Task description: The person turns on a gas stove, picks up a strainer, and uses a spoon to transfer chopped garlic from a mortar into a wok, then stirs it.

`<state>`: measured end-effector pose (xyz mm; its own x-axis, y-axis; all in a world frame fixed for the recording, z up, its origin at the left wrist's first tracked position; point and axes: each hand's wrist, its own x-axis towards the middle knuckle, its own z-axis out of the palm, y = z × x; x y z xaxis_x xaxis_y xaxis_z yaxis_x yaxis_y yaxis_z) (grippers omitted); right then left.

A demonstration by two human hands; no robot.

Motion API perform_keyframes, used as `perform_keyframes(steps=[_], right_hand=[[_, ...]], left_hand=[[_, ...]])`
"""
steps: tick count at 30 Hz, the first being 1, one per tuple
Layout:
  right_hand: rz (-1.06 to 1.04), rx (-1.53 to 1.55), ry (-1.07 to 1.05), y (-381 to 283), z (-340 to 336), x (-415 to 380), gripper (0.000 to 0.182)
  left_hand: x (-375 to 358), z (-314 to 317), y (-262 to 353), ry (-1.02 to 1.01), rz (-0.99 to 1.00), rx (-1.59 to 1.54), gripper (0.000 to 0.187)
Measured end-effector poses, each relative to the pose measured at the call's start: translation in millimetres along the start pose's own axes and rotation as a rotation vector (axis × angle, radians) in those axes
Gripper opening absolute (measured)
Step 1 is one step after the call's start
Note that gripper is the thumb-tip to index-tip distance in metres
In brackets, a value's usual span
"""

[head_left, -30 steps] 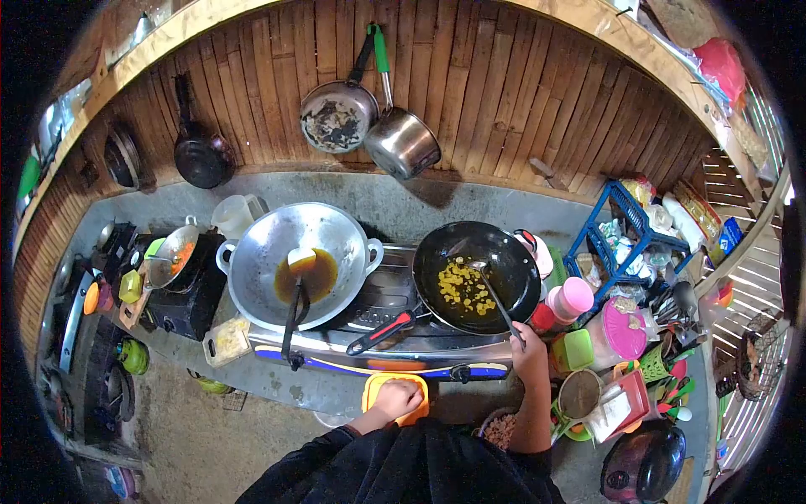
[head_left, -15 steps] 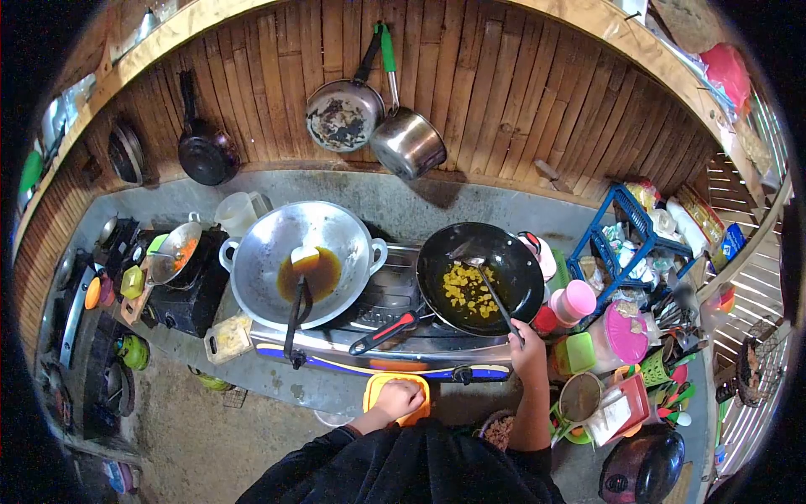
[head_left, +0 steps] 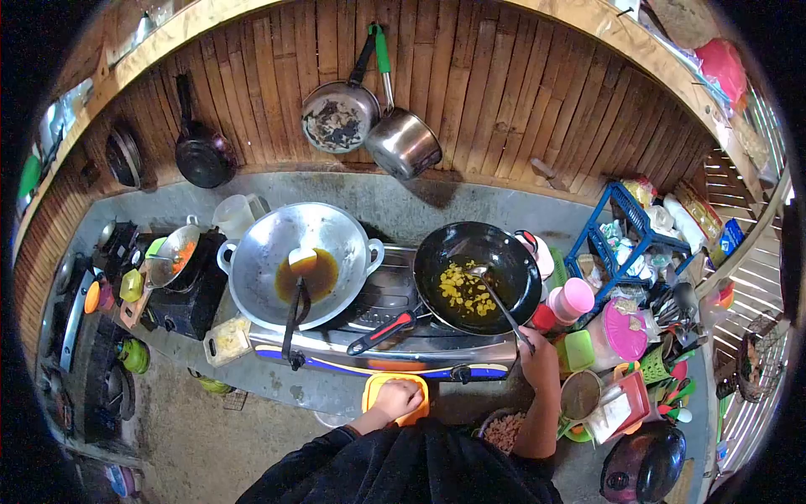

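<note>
My right hand (head_left: 539, 361) is closed round the dark handle end of a long-handled metal spoon (head_left: 501, 306). Its head lies in a black wok (head_left: 520, 252), among chopped yellow pieces (head_left: 468, 290) in oil. Near my body, my left hand (head_left: 399, 399) is closed over a yellow-orange plastic container (head_left: 370, 388); my fingers look curled at it, and its inside is mostly hidden. On the left burner sits a large aluminium wok (head_left: 252, 273) with brown oil and a black-handled ladle (head_left: 295, 323) resting in it.
A two-burner gas stove (head_left: 395, 343) carries both woks; the black wok's red-and-black handle (head_left: 382, 332) sticks out front-left. Left are a cutting board (head_left: 227, 341) and a small pan with orange food (head_left: 179, 252). Right stand pink containers (head_left: 575, 298), a blue rack (head_left: 625, 210) and a rice cooker (head_left: 642, 462).
My right hand has shifted slightly right and down with the spoon, and the spoon's head has moved within the yellow pieces. My left hand stays at the container.
</note>
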<state>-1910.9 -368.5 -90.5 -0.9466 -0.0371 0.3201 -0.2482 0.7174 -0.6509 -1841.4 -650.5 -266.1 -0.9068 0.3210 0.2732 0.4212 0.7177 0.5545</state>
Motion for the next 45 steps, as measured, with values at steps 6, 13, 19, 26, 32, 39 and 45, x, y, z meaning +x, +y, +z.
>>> perform_keyframes(steps=[6,13,19,26,32,39,45], right_hand=[[0.044,0.107,-0.008,-1.2,17.9,6.7,0.027],[0.008,0.116,0.040,3.8,29.5,12.3,0.027],[0.018,0.089,0.014,1.3,24.9,11.1,0.027],[0.072,0.028,-0.021,-5.5,1.7,3.9,0.026],[0.095,-0.071,-0.054,3.7,-27.9,-11.4,0.028],[0.266,-0.079,-0.109,-28.2,-89.6,-25.2,0.025],[0.209,-0.221,-0.041,-35.3,-116.7,-37.5,0.022]], left_hand=[[-0.8,3.4,-3.2,-0.008,0.006,-0.018,0.025],[-1.4,4.5,-3.7,-0.010,0.011,0.002,0.025],[0.5,-1.8,0.9,-0.008,0.007,-0.008,0.024],[1.3,-1.9,0.0,-0.018,0.009,-0.003,0.023],[0.4,1.9,-2.2,-0.017,0.007,0.019,0.024],[-0.3,0.3,-0.7,-0.034,-0.014,0.020,0.025],[-0.4,1.5,-2.7,-0.041,-0.009,-0.004,0.027]])
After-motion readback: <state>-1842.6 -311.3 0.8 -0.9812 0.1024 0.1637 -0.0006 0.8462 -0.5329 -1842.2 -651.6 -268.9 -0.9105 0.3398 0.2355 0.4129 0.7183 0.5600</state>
